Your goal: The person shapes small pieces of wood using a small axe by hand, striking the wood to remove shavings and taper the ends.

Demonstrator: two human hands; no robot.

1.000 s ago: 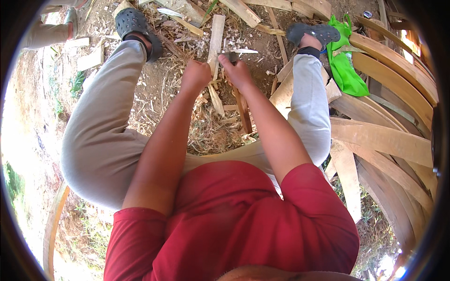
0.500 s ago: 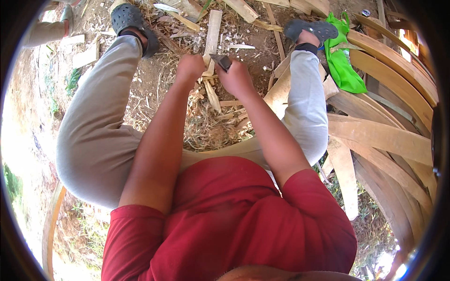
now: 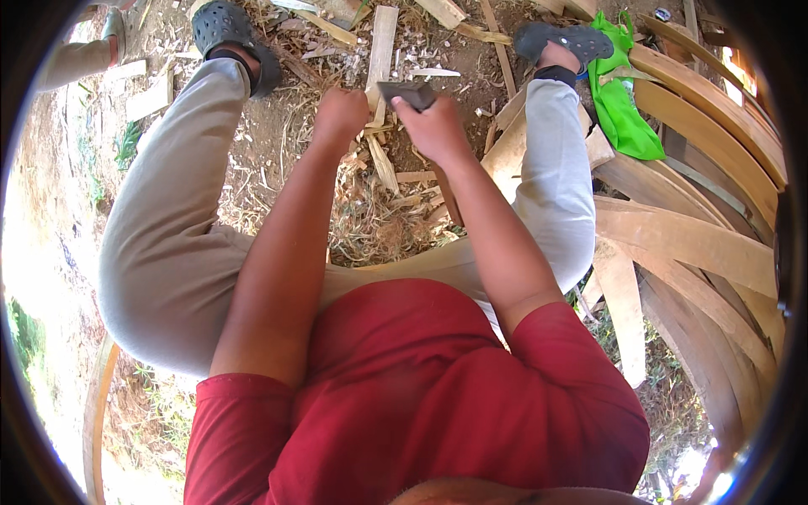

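Open-air woodworking site, evidenced by bare earth strewn with wood chips, curved planks heaped at right, and green plants.

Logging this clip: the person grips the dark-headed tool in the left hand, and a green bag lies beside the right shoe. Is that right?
Not quite. The head view shows the dark-headed tool in the right hand, not the left. The green bag does lie beside the right shoe.
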